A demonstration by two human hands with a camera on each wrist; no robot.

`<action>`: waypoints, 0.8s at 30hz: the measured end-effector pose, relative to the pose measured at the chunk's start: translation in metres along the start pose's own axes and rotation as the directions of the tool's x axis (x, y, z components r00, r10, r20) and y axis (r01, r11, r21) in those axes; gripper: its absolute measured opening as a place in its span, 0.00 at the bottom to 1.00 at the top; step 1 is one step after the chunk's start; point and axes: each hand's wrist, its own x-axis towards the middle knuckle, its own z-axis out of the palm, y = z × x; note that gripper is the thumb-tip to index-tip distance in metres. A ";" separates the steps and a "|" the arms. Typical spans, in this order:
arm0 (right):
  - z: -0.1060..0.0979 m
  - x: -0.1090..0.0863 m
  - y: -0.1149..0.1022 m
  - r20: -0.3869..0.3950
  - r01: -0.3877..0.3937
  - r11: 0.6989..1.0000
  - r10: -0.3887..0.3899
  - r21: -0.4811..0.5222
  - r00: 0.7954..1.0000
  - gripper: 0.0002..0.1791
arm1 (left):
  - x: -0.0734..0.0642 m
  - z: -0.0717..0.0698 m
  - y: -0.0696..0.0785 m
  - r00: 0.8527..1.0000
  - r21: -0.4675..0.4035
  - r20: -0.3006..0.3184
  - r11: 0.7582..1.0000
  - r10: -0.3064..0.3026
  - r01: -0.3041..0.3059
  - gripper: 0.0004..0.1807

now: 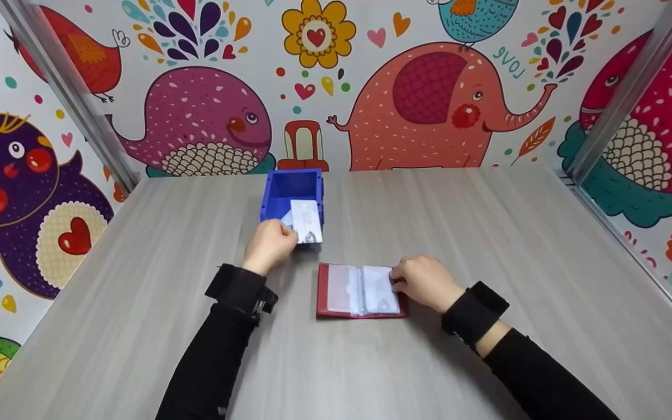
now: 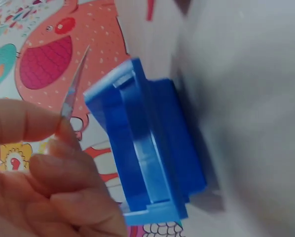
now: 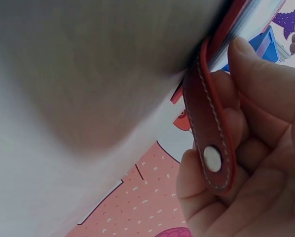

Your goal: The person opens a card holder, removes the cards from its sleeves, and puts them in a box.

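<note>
My left hand (image 1: 269, 245) pinches a white printed card (image 1: 307, 219) between thumb and fingers, over the near side of a blue plastic bin (image 1: 294, 172). In the left wrist view the card (image 2: 70, 96) appears nearly edge-on, beside the bin (image 2: 147, 148). A red card holder (image 1: 323, 291) lies open on the table with clear sleeves showing; its right sleeve has a whitish card (image 1: 380, 289) in it. At the holder's right edge, my right hand (image 1: 426, 283) grips the cover, thumb on top. The right wrist view shows its stitched strap (image 3: 205, 106) with a metal snap against my fingers.
The bin stands near the back of the wood-grain table (image 1: 487, 233), behind and left of the card holder. A cartoon-printed wall (image 1: 324, 81) closes off the back, with metal posts at both corners. Black bands (image 1: 240, 289) sit around both wrists.
</note>
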 end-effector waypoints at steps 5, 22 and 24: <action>0.000 0.000 0.001 -0.001 0.002 1.000 -0.002 0.001 1.000 0.08 | 0.007 0.001 -0.004 0.996 0.037 -0.082 0.999 -0.026 0.030 0.17; 0.000 0.000 0.001 -0.001 0.009 1.000 -0.009 0.005 1.000 0.08 | 0.020 0.011 -0.003 0.977 0.097 -0.203 0.991 -0.066 0.087 0.12; 0.000 0.000 0.001 0.001 0.004 1.000 -0.004 0.001 1.000 0.08 | 0.020 0.013 -0.004 0.976 0.101 -0.207 0.991 -0.063 0.086 0.13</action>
